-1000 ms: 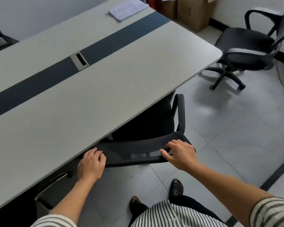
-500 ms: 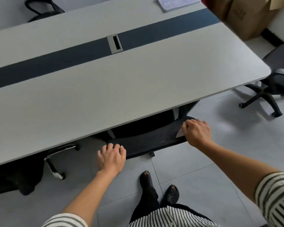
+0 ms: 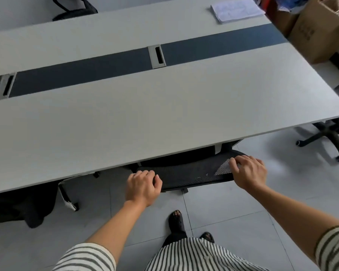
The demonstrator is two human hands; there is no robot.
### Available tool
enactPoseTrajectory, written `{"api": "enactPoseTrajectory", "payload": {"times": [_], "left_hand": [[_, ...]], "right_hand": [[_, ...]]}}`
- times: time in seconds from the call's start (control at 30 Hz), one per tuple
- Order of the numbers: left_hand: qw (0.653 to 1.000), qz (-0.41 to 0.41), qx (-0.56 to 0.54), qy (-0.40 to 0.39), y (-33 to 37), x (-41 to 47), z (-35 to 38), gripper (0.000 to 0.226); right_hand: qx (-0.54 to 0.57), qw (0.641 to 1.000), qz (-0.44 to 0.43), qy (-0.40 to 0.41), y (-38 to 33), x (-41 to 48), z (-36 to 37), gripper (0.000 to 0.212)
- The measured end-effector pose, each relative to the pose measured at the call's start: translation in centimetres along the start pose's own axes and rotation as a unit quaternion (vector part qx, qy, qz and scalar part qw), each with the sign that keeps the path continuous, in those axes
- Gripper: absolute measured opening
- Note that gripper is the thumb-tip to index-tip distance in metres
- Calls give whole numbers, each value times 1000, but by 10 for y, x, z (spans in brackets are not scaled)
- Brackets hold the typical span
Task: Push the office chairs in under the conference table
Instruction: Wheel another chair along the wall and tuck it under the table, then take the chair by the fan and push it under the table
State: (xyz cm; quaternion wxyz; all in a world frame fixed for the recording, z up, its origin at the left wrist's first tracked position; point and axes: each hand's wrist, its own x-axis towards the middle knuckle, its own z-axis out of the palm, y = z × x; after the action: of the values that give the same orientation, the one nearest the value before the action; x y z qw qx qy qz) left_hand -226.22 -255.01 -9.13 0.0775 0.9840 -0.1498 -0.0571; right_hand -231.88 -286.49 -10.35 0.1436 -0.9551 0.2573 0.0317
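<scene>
A black mesh office chair [image 3: 192, 174] is tucked under the near edge of the grey conference table [image 3: 145, 118]; only the top of its backrest shows. My left hand [image 3: 142, 187] rests on the left end of that backrest with fingers curled over it. Over the right end, my right hand [image 3: 250, 172] lies with the fingertips on the mesh. A second black chair [image 3: 329, 133] stands out on the floor beyond the table's right corner, mostly cut off by the frame edge. Another dark chair [image 3: 22, 206] sits under the table at the left.
A stack of papers [image 3: 236, 10] lies at the far right of the tabletop. Cardboard boxes [image 3: 315, 30] stand against the wall at upper right. A black chair back [image 3: 74, 8] shows beyond the table's far side. My feet [image 3: 176, 222] are on the grey tiled floor.
The mesh chair has slid further under the table, with both hands following on its backrest. The view has swung left, so the free chair on the right is now mostly out of frame.
</scene>
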Motion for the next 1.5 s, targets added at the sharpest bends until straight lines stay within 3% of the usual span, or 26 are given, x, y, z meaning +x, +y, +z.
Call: {"api": "enactPoseTrajectory", "payload": {"times": [0.13, 0.27, 0.4, 0.6, 0.73, 0.9, 1.0, 1.1, 1.17, 1.5], "left_hand": [[1000, 12, 7, -21, 1, -6, -2, 37], [995, 2, -8, -97, -4, -12, -2, 50], [984, 6, -98, -145, 24, 2, -17, 26], [938, 99, -270, -192, 131, -8, -38, 17], [922, 156, -277, -223, 198, -22, -29, 12], [911, 166, -287, -243, 288, -42, -9, 6], [898, 177, -297, -272, 349, -53, 4, 8], [880, 215, -303, -295, 407, -57, 7, 9], [875, 228, -307, -297, 440, -50, 8, 10], [867, 263, -271, -324, 600, 56, 54, 7]], "right_hand": [[15, 1000, 12, -20, 1, -1, -1, 38], [93, 994, 0, -58, 3, -17, -14, 19], [150, 989, 0, -6, 29, -64, -34, 15], [262, 956, 133, -12, 110, -152, -56, 15], [294, 933, 204, 23, 177, -211, -70, 8], [344, 890, 291, 73, 263, -263, -93, 3], [359, 868, 326, 110, 313, -277, -106, 20], [368, 851, 348, 136, 351, -278, -118, 19], [374, 841, 365, 138, 372, -269, -126, 4], [388, 795, 431, 179, 501, -175, -150, 6]]}}
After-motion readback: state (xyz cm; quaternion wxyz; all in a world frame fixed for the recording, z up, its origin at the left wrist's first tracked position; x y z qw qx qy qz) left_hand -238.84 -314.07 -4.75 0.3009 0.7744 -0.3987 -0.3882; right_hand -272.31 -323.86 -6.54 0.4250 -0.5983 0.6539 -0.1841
